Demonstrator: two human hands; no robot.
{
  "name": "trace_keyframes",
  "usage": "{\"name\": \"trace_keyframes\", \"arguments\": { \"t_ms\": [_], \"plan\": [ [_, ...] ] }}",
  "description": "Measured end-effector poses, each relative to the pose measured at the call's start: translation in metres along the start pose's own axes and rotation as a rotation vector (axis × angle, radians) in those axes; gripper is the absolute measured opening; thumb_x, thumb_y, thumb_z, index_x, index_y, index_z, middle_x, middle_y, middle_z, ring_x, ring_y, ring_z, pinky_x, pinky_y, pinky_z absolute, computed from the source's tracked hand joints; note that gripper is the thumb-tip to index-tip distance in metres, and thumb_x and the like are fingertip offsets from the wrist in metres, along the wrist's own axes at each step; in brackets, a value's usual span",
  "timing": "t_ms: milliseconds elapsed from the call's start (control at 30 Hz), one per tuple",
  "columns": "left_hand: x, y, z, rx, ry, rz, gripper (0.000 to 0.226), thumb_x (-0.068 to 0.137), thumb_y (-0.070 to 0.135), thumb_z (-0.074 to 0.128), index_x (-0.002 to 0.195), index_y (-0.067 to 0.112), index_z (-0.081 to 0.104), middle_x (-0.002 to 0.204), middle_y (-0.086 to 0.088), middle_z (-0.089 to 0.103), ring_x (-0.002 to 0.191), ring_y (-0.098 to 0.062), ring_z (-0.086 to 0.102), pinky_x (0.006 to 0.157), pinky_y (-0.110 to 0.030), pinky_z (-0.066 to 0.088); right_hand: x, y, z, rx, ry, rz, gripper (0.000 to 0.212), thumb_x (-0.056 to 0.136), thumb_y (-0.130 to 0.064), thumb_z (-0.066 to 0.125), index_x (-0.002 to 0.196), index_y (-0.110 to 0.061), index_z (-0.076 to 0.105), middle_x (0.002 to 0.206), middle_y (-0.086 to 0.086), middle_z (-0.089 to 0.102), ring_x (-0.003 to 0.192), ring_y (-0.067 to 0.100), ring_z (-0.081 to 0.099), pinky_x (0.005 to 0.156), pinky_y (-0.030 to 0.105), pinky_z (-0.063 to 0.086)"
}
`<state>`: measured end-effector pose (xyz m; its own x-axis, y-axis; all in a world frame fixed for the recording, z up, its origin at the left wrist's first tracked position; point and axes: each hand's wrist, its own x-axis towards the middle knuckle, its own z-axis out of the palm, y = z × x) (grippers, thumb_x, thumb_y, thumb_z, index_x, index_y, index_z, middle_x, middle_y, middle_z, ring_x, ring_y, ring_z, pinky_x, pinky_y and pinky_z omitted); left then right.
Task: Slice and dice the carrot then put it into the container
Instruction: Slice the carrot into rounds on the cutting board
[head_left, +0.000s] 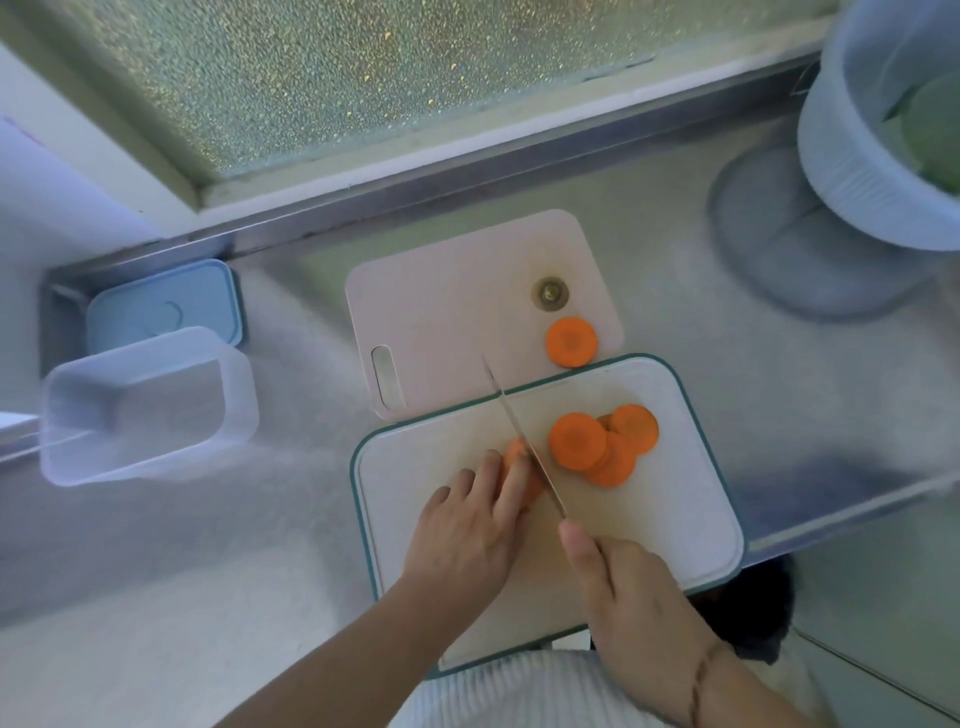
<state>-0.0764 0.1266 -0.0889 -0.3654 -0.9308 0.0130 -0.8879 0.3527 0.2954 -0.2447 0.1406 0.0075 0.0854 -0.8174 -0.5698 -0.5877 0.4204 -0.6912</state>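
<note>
On the white, green-rimmed cutting board (691, 535) my left hand (467, 530) holds down a carrot piece (517, 453), its fingers covering most of it. My right hand (639, 608) grips the handle of a knife (524, 447) whose blade lies against the carrot's right side. Three round carrot slices (576, 440) lie overlapping to the right of the blade. One more slice (571, 342) and the carrot's stem end (549, 293) sit on the pink board (447, 301) behind. The open clear container (140, 405) stands at the left.
A blue lid (166, 306) lies behind the container against the steel counter's back rim. A white ribbed bowl (872, 156) with something green inside stands at the back right. A frosted window runs along the back.
</note>
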Motion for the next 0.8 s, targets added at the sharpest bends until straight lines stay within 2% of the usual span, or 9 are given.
{"name": "trace_keyframes", "arguments": {
  "t_ms": [100, 133, 233, 267, 367, 500, 600, 667, 800],
  "plan": [
    [0.000, 0.002, -0.001, 0.025, 0.008, 0.006, 0.054, 0.090, 0.031, 0.044, 0.139, 0.010, 0.042, 0.115, -0.010, 0.058, 0.073, -0.027, 0.058, 0.056, -0.038, 0.053, -0.029, 0.022, 0.004, -0.226, 0.282, -0.135, 0.072, 0.086, -0.079, 0.014, 0.057, -0.031, 0.059, 0.047, -0.010, 0.056, 0.074, 0.000, 0.056, 0.063, -0.005, 0.035],
    [-0.001, 0.002, 0.000, 0.035, 0.010, 0.007, 0.053, 0.090, 0.030, 0.044, 0.139, 0.010, 0.041, 0.115, -0.010, 0.058, 0.073, -0.027, 0.057, 0.057, -0.038, 0.052, -0.032, 0.026, 0.005, -0.287, 0.344, -0.140, 0.076, 0.087, -0.079, 0.014, 0.058, -0.029, 0.063, 0.050, -0.009, 0.059, 0.077, 0.001, 0.057, 0.063, -0.005, 0.035],
    [0.002, 0.001, 0.001, 0.017, 0.008, 0.010, 0.054, 0.090, 0.030, 0.045, 0.140, 0.009, 0.040, 0.116, -0.011, 0.057, 0.075, -0.027, 0.058, 0.060, -0.039, 0.053, -0.012, 0.023, 0.002, -0.059, 0.025, 0.017, 0.100, 0.070, -0.093, 0.010, 0.075, -0.012, 0.069, 0.071, 0.001, 0.070, 0.076, 0.006, 0.063, 0.077, 0.022, 0.049],
    [0.001, 0.001, 0.002, 0.016, 0.004, 0.016, 0.053, 0.091, 0.030, 0.046, 0.140, 0.009, 0.040, 0.116, -0.012, 0.057, 0.076, -0.028, 0.058, 0.061, -0.039, 0.053, -0.002, 0.020, 0.002, -0.026, -0.050, 0.030, 0.095, 0.075, -0.087, 0.012, 0.077, -0.010, 0.067, 0.073, 0.003, 0.069, 0.074, 0.008, 0.063, 0.078, 0.029, 0.050],
    [-0.001, 0.003, 0.002, 0.014, 0.000, 0.019, 0.051, 0.092, 0.030, 0.049, 0.138, 0.010, 0.040, 0.116, -0.013, 0.058, 0.074, -0.028, 0.058, 0.060, -0.039, 0.053, 0.029, 0.000, 0.003, -0.079, -0.023, -0.019, 0.073, 0.084, -0.066, 0.017, 0.072, -0.009, 0.061, 0.065, 0.001, 0.062, 0.062, 0.010, 0.056, 0.067, 0.027, 0.046],
    [0.000, -0.001, -0.001, 0.019, -0.011, 0.022, 0.051, 0.093, 0.032, 0.049, 0.139, 0.011, 0.040, 0.113, -0.012, 0.059, 0.072, -0.028, 0.057, 0.057, -0.040, 0.052, 0.015, 0.002, 0.002, -0.062, -0.035, -0.017, 0.068, 0.083, -0.066, 0.018, 0.069, -0.014, 0.059, 0.066, 0.002, 0.064, 0.064, 0.009, 0.058, 0.070, 0.029, 0.047],
    [-0.001, 0.000, -0.001, 0.017, -0.023, 0.030, 0.052, 0.094, 0.033, 0.045, 0.141, 0.011, 0.038, 0.115, -0.012, 0.058, 0.074, -0.029, 0.056, 0.059, -0.041, 0.051, -0.014, 0.021, -0.002, -0.090, -0.012, 0.071, 0.098, 0.063, -0.095, 0.006, 0.072, -0.015, 0.063, 0.073, -0.002, 0.068, 0.072, 0.004, 0.059, 0.078, 0.026, 0.044],
    [-0.002, 0.001, 0.000, 0.014, -0.016, 0.024, 0.052, 0.095, 0.032, 0.044, 0.142, 0.010, 0.037, 0.117, -0.013, 0.058, 0.076, -0.030, 0.057, 0.061, -0.042, 0.053, -0.018, 0.027, -0.003, -0.112, -0.016, 0.103, 0.107, 0.052, -0.101, 0.000, 0.071, -0.016, 0.062, 0.071, -0.004, 0.067, 0.071, 0.004, 0.058, 0.077, 0.025, 0.044],
    [-0.001, 0.001, 0.001, -0.032, -0.013, 0.011, 0.052, 0.095, 0.033, 0.046, 0.142, 0.010, 0.037, 0.116, -0.012, 0.057, 0.077, -0.029, 0.058, 0.061, -0.040, 0.053, 0.016, 0.019, 0.009, -0.102, -0.082, 0.034, 0.074, 0.081, -0.070, 0.016, 0.073, -0.011, 0.062, 0.069, 0.003, 0.065, 0.068, 0.015, 0.060, 0.074, 0.036, 0.049]
  ]
}}
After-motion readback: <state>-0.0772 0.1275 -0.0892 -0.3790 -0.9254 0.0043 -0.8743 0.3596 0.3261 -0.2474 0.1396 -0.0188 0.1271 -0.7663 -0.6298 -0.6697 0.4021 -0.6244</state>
